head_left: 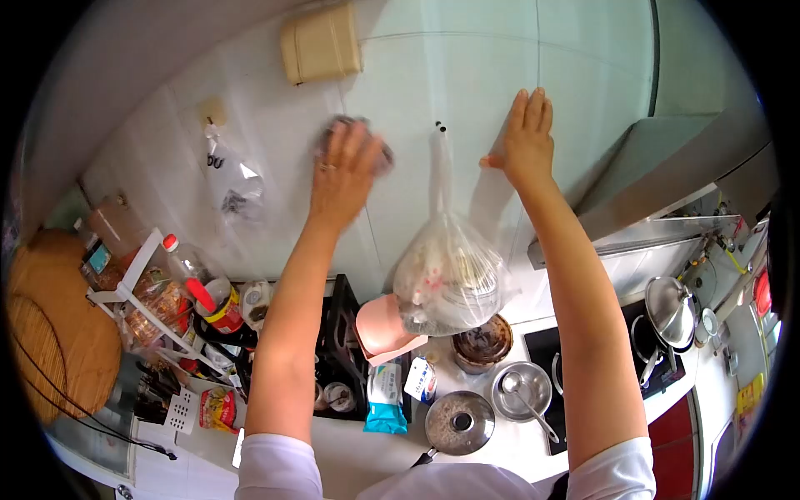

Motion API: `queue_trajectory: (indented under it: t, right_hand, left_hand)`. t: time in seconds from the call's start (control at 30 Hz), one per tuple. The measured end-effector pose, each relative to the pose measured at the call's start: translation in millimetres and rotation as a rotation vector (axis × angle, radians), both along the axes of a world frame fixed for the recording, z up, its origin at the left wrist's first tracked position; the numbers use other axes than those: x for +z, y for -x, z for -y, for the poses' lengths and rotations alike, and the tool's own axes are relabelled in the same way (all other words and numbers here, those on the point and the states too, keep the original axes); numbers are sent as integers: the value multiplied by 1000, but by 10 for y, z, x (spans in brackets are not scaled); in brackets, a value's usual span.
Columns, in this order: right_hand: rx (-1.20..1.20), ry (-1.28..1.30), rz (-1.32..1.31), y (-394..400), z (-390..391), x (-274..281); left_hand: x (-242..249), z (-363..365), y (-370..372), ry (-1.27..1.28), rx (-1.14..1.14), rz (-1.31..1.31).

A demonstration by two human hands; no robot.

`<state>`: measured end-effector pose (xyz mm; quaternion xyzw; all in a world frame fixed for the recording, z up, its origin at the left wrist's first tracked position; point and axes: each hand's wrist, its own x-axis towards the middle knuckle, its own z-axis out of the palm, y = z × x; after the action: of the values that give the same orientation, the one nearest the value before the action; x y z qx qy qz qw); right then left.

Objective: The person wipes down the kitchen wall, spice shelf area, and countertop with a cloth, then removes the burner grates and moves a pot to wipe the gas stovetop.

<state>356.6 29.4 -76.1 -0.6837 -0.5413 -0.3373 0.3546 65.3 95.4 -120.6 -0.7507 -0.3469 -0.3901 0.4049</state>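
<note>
My left hand (340,185) presses a dark, crumpled cloth (386,160) against the white tiled wall (400,79). Motion blurs its fingers, and the palm hides most of the cloth. To the right, my right hand (529,148) lies on the tiles with its fingers stretched out and holds nothing. Between my arms a knotted clear plastic bag (454,275) with things inside hangs from the wall. A beige plastic box (321,46) is fixed above my left hand. Left of that hand, a smaller plastic bag (237,179) hangs from a hook.
Below stand a pink container (385,325), a lidded pan (460,422), a metal bowl (533,383) with a ladle and a dark-stained pot (483,343). Bottles and a white rack (137,271) crowd the left. A metal range hood (658,200) juts out at right above the stove.
</note>
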Motion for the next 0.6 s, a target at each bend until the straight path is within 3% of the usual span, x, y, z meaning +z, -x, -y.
queue_trajectory:
  t: [0.1, 0.13, 0.2, 0.37, 0.47, 0.57, 0.6]
  right_hand:
    - [-7, 11, -2, 11, 19, 10]
    - [-10, 29, -4, -12, 4, 2]
    - [33, -49, 26, -48, -44, -34]
    - [-40, 57, -6, -18, -7, 50]
    - [-47, 63, -4, -1, 25, -25]
    - [1, -16, 20, -105, -144, -73]
    - [-19, 24, -3, -52, -99, -24]
  left_hand:
    - [38, -58, 12, -56, -11, 320]
    - [-59, -108, -51, -38, -12, 317]
    - [-325, -190, -180, -176, 10, 579]
    - [-743, -35, -6, -27, -59, 173]
    - [-583, -72, 304, -22, -85, -148]
    - [-407, -143, 471, -47, -54, -24]
    - [-374, -72, 406, -25, -34, 188]
